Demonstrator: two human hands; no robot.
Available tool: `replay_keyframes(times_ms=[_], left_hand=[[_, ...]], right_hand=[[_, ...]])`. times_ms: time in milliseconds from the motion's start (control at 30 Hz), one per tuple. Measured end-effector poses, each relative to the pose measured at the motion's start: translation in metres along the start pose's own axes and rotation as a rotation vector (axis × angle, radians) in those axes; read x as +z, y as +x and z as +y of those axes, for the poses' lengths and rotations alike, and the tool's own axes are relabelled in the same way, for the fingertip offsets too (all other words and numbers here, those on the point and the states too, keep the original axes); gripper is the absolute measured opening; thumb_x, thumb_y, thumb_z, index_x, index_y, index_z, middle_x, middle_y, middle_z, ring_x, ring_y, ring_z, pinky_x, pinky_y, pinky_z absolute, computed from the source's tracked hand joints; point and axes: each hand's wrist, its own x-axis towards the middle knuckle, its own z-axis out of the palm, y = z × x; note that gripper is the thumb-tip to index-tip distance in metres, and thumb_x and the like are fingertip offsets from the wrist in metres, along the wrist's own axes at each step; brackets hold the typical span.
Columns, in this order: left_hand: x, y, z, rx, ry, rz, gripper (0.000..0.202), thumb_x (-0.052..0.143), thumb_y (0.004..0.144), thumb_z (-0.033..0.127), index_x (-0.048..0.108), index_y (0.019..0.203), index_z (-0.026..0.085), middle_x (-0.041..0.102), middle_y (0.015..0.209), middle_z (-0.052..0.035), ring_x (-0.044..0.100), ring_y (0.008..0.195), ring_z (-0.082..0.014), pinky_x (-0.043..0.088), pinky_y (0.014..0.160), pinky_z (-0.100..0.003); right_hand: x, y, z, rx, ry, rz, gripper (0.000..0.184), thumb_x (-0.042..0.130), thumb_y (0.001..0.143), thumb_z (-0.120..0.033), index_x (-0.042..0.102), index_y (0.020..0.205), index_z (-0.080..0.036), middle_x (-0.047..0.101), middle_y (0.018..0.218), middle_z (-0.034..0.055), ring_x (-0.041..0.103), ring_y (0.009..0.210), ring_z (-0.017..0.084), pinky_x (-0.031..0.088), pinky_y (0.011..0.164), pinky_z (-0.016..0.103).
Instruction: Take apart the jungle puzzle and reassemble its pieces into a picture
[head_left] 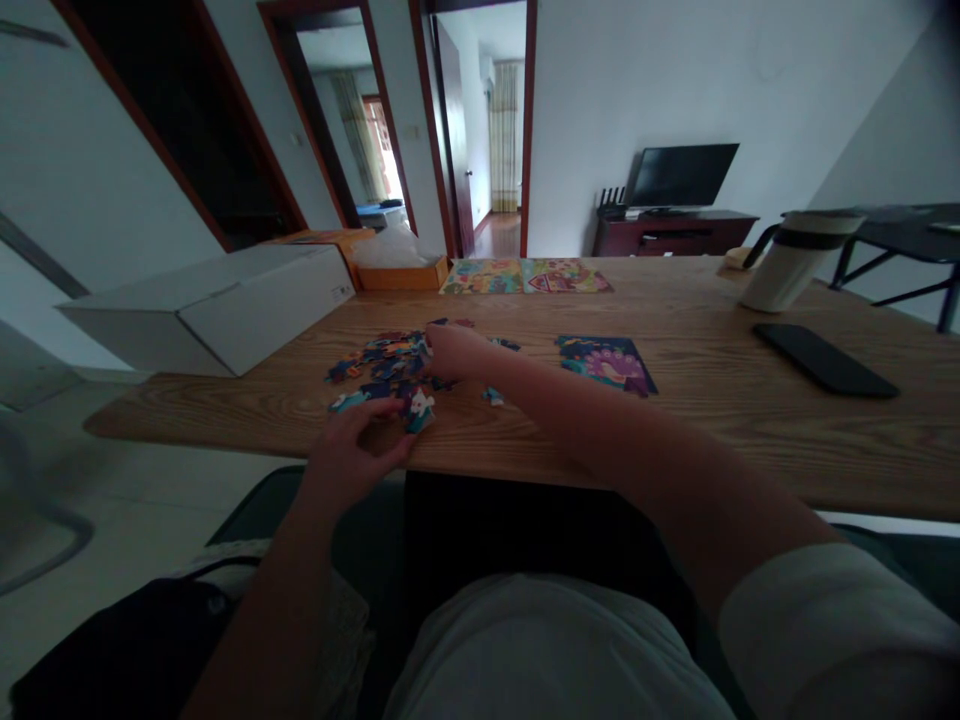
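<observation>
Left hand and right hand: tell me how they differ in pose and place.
The right hand reaches farther across the wooden table, resting on the far side of the loose jigsaw pieces, while the left hand lies near the table's front edge. The right looks bunched; the left's fingers are spread and curved. Both are bare and at the pieces.

Left hand (360, 450): curled at near table edge, fingers against the pieces, grip unclear.
Right hand (456, 350): resting on right side of the heap, arm across table.
Pieces: loose multicolour puzzle heap (382, 368) between hands; stray piece (493, 397) just right of it.
Table (720, 425): light wood.
Right of hands: peacock card (606, 363), flat; black phone (825, 360); tumbler (795, 262), near far edge.
Far edge: two picture cards (526, 277); orange box (397, 278).
Left: white box (202, 310).
</observation>
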Motion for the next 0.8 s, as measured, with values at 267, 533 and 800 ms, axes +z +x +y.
replay_keyframes(times_ms=[267, 533, 800], left_hand=[[0.011, 0.008, 0.055, 0.189, -0.06, -0.24, 0.035, 0.072, 0.08, 0.041, 0.067, 0.113, 0.033, 0.074, 0.117, -0.0022, 0.069, 0.11, -0.0287, 0.053, 0.101, -0.047], [0.063, 0.051, 0.124, 0.495, -0.036, -0.343, 0.027, 0.068, 0.086, 0.03, 0.067, 0.112, 0.025, 0.073, 0.121, -0.0046, 0.066, 0.116, -0.0275, 0.049, 0.105, -0.045], [0.079, 0.058, 0.126, 0.519, -0.079, -0.397, 0.041, 0.067, 0.086, 0.027, 0.064, 0.127, 0.026, 0.07, 0.124, -0.0043, 0.065, 0.116, -0.0243, 0.049, 0.105, -0.041]], right_hand=[[-0.055, -0.115, 0.041, -0.063, 0.24, 0.007, 0.029, 0.064, 0.088, -0.036, 0.074, 0.108, -0.018, 0.072, 0.093, 0.0036, 0.061, 0.081, 0.017, 0.043, 0.073, 0.028], [-0.076, -0.225, 0.08, 0.171, 0.301, -0.34, 0.041, 0.071, 0.083, -0.047, 0.074, 0.115, -0.023, 0.073, 0.096, 0.0033, 0.063, 0.087, 0.022, 0.046, 0.078, 0.032], [-0.058, -0.234, 0.08, 0.177, 0.332, -0.153, 0.058, 0.068, 0.084, -0.037, 0.058, 0.139, -0.024, 0.068, 0.122, 0.0091, 0.064, 0.104, 0.027, 0.047, 0.092, 0.039]])
